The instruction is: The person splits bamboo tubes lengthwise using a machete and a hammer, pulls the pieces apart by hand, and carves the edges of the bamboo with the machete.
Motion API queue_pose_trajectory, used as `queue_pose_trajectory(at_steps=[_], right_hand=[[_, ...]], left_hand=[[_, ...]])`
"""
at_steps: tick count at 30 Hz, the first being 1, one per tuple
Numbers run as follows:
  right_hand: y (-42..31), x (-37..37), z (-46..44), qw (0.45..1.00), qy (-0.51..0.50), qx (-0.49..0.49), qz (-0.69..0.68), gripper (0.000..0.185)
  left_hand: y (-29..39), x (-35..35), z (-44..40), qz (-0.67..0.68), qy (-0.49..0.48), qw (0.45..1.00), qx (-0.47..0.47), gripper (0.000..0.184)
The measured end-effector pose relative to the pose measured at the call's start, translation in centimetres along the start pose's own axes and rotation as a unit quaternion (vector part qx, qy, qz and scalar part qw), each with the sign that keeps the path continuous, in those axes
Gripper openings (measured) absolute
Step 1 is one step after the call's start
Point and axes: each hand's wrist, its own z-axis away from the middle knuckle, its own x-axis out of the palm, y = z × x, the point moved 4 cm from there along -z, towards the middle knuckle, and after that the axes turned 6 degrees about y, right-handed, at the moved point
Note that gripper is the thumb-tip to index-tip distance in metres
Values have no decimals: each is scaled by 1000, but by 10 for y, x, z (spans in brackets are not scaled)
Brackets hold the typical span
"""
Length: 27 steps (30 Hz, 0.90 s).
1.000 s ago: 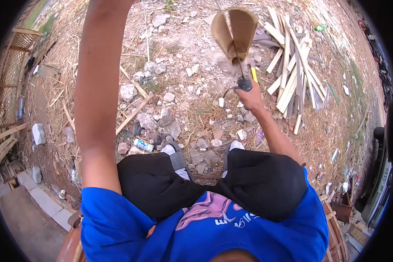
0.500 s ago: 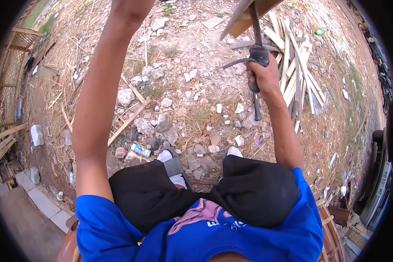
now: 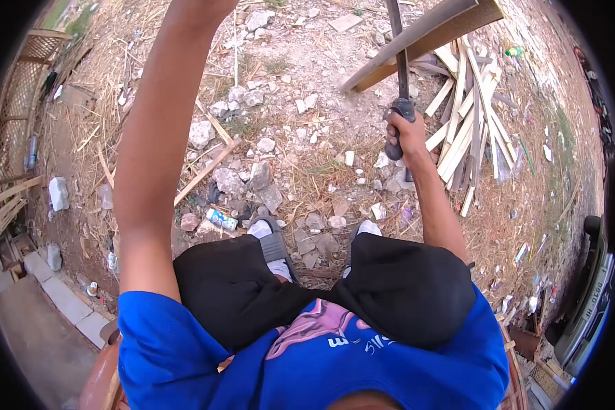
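Observation:
My right hand (image 3: 406, 135) is closed around the black handle of a machete (image 3: 402, 75), whose long, narrow dark blade points up and away from me. The blade crosses a wooden board (image 3: 424, 44) slanting through the upper right; I cannot tell how deeply it sits in the wood. My left arm stretches to the top edge, where only the wrist and the base of my left hand (image 3: 208, 7) show. Its fingers are out of frame, so whatever they hold or touch is hidden.
Split wood strips (image 3: 468, 123) lie heaped beyond my right hand. Stones (image 3: 229, 181), straw and a blue-white can (image 3: 221, 219) litter the ground before my feet. A lattice panel (image 3: 14, 130) stands at left; a vehicle (image 3: 584, 307) is at right.
The board has come lower into view, its slant plainer, with the blade across it. My right hand has shifted slightly down. A dark strip beside that hand no longer shows.

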Motion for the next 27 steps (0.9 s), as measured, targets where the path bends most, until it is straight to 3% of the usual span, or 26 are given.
queue_pose_trajectory(at_steps=[5, 7, 8, 9, 10, 12, 15, 18, 19, 21, 22, 27], right_hand=[[16, 18, 11, 999, 23, -17, -44, 13], [31, 6, 5, 999, -27, -39, -15, 13], [34, 0, 1, 997, -52, -49, -1, 14], [30, -5, 2, 997, -69, -40, 4, 14], [26, -8, 4, 996, -63, -45, 33, 15], [15, -6, 8, 993, -51, -52, 92, 17], [24, -15, -3, 984, -43, -76, 152, 22], [24, -14, -6, 979, -17, -112, 170, 28], [23, -11, -5, 974, -6, -133, 185, 29], [22, -4, -6, 964, 16, -174, 199, 33], [25, -2, -3, 964, 23, -178, 196, 33], [16, 9, 12, 960, 71, -212, 166, 29]], left_hand=[[0, 50, 19, -52, -73, 994, -61, 57], [-27, 75, 26, 53, -100, 989, -98, 70], [-49, 86, 26, 171, -128, 971, -103, 76], [-47, 98, 26, 156, -123, 962, -190, 80], [-72, 114, 28, 230, -160, 946, -165, 78], [-61, 148, 35, 306, -196, 898, -249, 76], [-85, 160, 34, 268, -350, 879, -180, 71], [-91, 160, 35, 275, -300, 897, -174, 66], [-90, 155, 33, 258, -306, 890, -219, 63], [-80, 157, 36, 374, -245, 852, -271, 65], [-95, 152, 40, 388, -265, 844, -258, 66], [-83, 153, 39, 373, -201, 861, -280, 63]])
